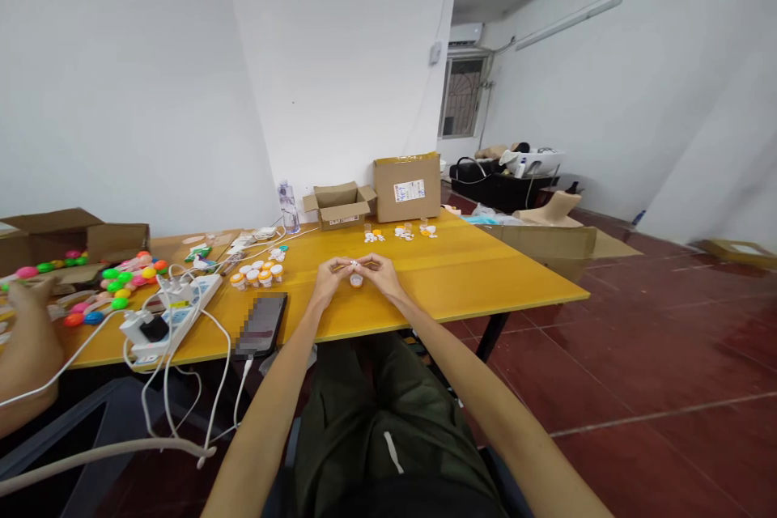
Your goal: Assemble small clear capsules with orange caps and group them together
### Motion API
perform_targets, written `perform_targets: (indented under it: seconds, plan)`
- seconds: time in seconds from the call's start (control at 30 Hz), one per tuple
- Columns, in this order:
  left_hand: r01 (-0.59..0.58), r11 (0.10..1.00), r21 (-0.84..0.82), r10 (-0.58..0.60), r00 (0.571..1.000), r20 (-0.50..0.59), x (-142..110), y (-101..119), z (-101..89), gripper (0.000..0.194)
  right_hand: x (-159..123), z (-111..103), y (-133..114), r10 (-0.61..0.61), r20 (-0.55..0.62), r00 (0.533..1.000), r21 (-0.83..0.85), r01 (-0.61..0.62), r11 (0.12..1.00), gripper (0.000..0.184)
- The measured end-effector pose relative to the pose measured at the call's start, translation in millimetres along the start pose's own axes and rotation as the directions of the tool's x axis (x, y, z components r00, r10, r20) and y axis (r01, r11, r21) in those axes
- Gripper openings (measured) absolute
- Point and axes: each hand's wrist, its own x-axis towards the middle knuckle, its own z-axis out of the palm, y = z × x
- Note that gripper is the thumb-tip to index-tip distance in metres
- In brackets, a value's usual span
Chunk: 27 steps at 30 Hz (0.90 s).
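My left hand (329, 278) and my right hand (380, 273) meet over the front of the yellow table (461, 283). Their fingertips pinch one small white piece with dark marks (355, 263) between them; it is too small to name. Just below the fingers stands a small clear jar (356, 281) with an orange rim. To the left is a group of several small jars with white lids and orange bands (265, 277). Farther back lie three small clusters of white pieces (402, 235), each with a clear cup and an orange ring.
A phone (265, 324) and a power strip (182, 320) with tangled white cables lie to the left. Coloured plastic balls (115, 287) lie near a co-worker's arm (27, 340). Behind stand an open carton (340, 206), a closed carton (406, 190) and a water bottle (287, 208).
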Motion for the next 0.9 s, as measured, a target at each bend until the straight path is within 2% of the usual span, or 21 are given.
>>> perform_targets:
  seconds: [0.37, 0.9]
  plan:
    - [0.035, 0.997, -0.071, -0.033, 0.999, 0.034, -1, -1, 1.0, 0.034, 1, 2, 7, -0.053, -0.022, 0.998, -0.041, 0.052, 0.998, 0.033]
    - [0.104, 0.988, -0.112, -0.104, 0.995, 0.004, 1, -3, -0.7, 0.036, 2, 4, 11, -0.053, 0.003, 0.999, -0.063, 0.053, 0.997, 0.030]
